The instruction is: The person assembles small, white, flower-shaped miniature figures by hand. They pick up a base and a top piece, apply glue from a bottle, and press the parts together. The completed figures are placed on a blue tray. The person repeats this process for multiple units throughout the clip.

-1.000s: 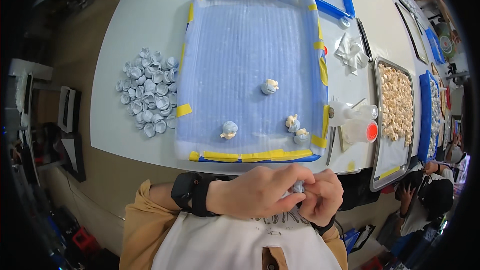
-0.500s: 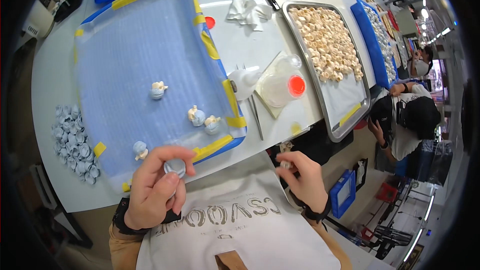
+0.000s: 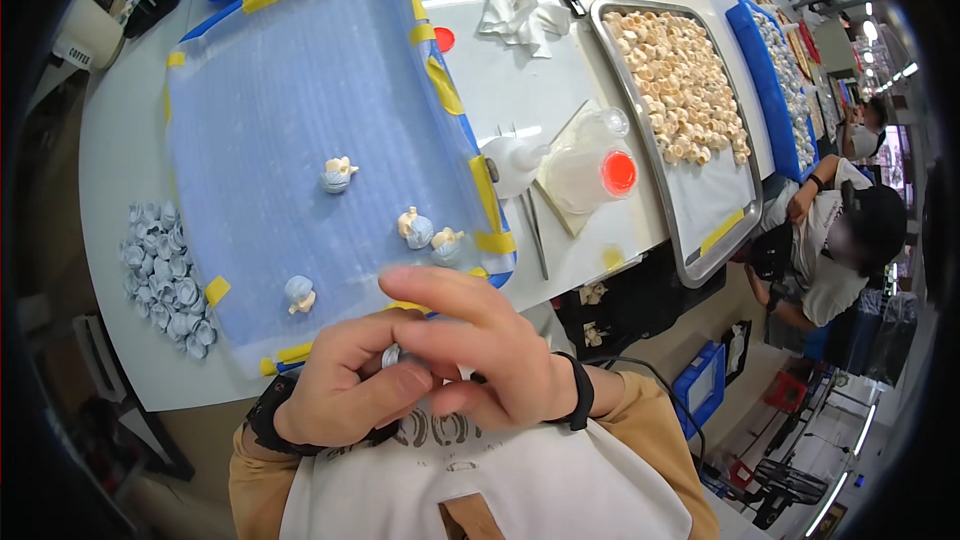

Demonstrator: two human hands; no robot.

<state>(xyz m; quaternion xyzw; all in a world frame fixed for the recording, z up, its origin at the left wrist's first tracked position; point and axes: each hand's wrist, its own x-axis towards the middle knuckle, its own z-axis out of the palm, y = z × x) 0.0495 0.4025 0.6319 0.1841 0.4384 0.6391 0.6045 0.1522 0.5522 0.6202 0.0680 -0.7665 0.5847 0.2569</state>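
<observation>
In front of my chest both hands meet. My left hand [image 3: 345, 385] is closed around a small grey-blue cup-shaped piece [image 3: 391, 354], of which only an edge shows between the fingers. Over it lies my right hand [image 3: 490, 350], with its index finger raised and its other fingers bent in against the left hand. Whatever sits between the right fingertips is hidden. Just beyond lies a blue tray [image 3: 270, 80] lined with translucent sheet and yellow tape. It carries several small cream-and-blue pieces [image 3: 338, 175]. Loose grey-blue cup-shaped pieces [image 3: 165, 275] are heaped left of the tray.
Right of the tray stand a clear bottle with a red cap [image 3: 619, 172] and a white squeeze bottle [image 3: 515, 165], with tweezers [image 3: 535, 235] nearby. Farther right is a metal tray [image 3: 690, 265] of cream pieces. A crumpled tissue [image 3: 520, 18] lies behind. Another person [image 3: 840, 230] is at far right.
My right hand, which pinched a small cream-coloured piece, has moved left onto my left hand. The left hand has turned, hiding most of the grey-blue piece. The view has shifted slightly.
</observation>
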